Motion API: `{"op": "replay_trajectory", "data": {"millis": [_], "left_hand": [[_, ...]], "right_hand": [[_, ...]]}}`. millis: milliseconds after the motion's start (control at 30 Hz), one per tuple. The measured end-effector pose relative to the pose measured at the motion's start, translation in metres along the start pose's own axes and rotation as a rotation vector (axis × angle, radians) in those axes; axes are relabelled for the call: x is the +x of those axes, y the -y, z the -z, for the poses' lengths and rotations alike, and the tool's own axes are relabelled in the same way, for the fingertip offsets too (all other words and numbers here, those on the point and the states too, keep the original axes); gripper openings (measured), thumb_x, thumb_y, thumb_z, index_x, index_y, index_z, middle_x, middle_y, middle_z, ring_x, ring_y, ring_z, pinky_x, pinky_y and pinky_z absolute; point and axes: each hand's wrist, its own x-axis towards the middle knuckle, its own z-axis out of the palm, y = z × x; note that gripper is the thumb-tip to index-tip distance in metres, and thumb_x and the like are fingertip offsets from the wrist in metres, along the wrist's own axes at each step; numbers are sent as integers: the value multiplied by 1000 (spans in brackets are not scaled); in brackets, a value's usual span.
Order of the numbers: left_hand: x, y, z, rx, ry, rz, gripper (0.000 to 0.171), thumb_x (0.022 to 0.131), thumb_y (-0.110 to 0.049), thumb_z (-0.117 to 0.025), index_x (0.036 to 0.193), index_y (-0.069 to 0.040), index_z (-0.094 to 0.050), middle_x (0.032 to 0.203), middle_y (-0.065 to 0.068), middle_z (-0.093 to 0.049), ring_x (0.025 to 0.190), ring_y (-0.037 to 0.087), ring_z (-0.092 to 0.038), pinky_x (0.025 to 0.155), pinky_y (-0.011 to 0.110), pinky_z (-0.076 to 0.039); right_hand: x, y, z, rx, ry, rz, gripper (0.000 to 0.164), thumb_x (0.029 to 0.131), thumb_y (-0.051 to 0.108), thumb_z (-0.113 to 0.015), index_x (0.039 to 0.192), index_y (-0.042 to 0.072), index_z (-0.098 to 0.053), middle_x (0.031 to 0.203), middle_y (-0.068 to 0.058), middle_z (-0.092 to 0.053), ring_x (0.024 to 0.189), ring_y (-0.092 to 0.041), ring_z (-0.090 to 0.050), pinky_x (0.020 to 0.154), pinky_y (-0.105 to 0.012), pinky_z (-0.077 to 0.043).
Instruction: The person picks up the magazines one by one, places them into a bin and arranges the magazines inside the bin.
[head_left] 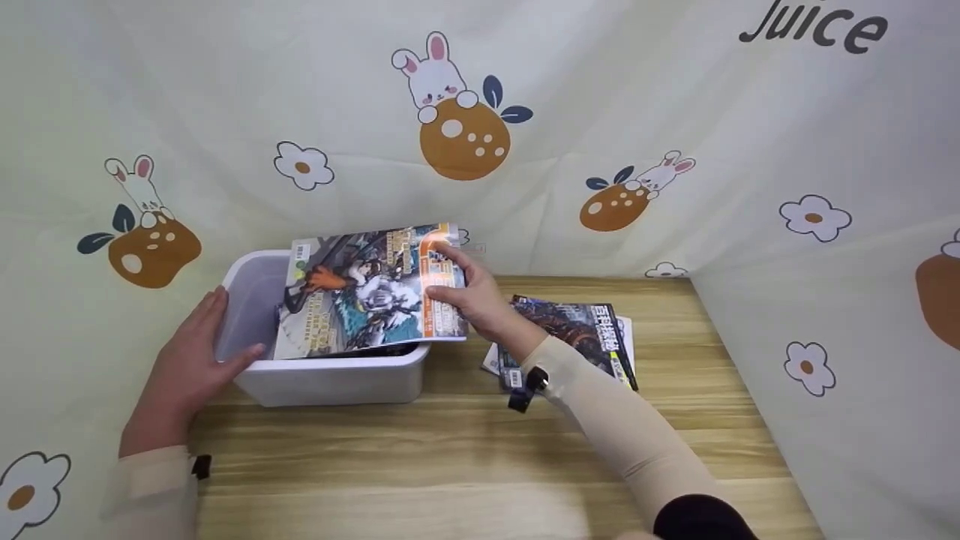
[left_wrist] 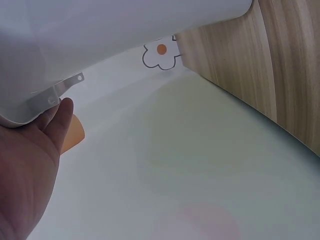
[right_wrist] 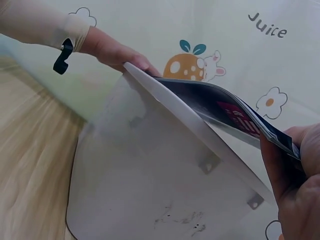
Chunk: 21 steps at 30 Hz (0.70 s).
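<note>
A white plastic bin (head_left: 330, 384) stands on the wooden table, its left corner gripped by my left hand (head_left: 184, 367). The thumb lies over the front rim, and the fingers reach along the left side, as the left wrist view shows beneath the rim. With my right hand (head_left: 480, 300) I pinch the right edge of a colorful comic magazine (head_left: 367, 292), thumb on its cover. The magazine lies slanted across the bin's opening, and its right end sticks out past the rim. Seen from the right wrist, its pages bend slightly. A dark item shows under it inside the bin.
To the right of the bin lies a small stack of magazines (head_left: 577, 337), partly behind my right forearm. A printed cloth (head_left: 555, 202) with rabbits and oranges hangs behind and beside the wooden table (head_left: 375, 465).
</note>
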Motion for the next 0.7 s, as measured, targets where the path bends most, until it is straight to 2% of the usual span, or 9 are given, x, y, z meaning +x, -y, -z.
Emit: {"op": "replay_trajectory", "data": {"millis": [167,400,600,700], "left_hand": [[-1,-1,0,-1,4,4,119,98,-67,-73,179,-13,-4,184,22,-7,167,52,-8,123,84,-17],[-1,-1,1,-2,3,-2,118,99,-67,-71,179,-12,-5,184,22,-7,168,51,-8,124,83,-17],[0,0,2,5,-3,-17,117,100,-65,-71,178,-8,-6,183,24,-10,167,52,-11,125,82,-18],[1,1,1,9,3,-13,116,100,-65,-71,178,-9,-6,183,24,-9,167,52,-10,124,83,-18]], "right_hand": [[2,-3,-9,0,-6,4,86,89,-11,-84,165,18,-56,137,-20,-69,100,-26,-75,84,-37,-69],[5,-2,-19,-37,-8,-30,86,89,-7,-86,164,25,-57,143,-15,-66,107,-29,-75,87,-39,-68],[9,-4,-30,-31,16,-24,87,89,-9,-85,166,21,-54,136,-18,-69,102,-29,-76,85,-40,-69],[11,-4,-36,-46,11,-11,88,88,-10,-85,165,19,-54,141,-14,-67,101,-27,-76,85,-40,-69]]}}
